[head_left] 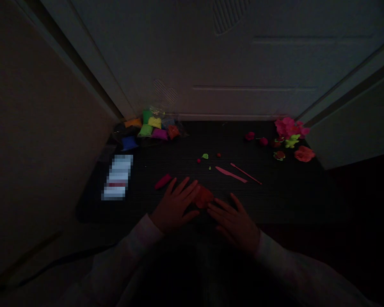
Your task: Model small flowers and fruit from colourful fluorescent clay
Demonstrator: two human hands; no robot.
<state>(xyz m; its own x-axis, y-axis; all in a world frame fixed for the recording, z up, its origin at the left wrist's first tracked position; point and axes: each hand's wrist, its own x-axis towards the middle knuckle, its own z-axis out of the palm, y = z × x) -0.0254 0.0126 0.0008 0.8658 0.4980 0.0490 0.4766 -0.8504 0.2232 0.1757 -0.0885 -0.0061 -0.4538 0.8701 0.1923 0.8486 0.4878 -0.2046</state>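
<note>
The scene is very dim. My left hand (176, 204) lies flat on a dark mat (275, 200), fingers spread, its fingertips touching a red-orange piece of clay (204, 197). My right hand (235, 219) rests on the other side of the clay, fingers stretched out and touching its right edge. Neither hand grips anything. A pink clay roll (162, 181) lies just left of my left hand. A pink plastic knife (231, 174) and a thin pink stick (245, 173) lie beyond the clay.
Several coloured clay packets (150, 127) sit at the mat's back left. Finished pink and orange clay flowers (291, 136) stand at the back right. Small clay bits (205, 156) dot the middle. A blurred white card (117, 177) lies left. A white door (227, 64) rises behind.
</note>
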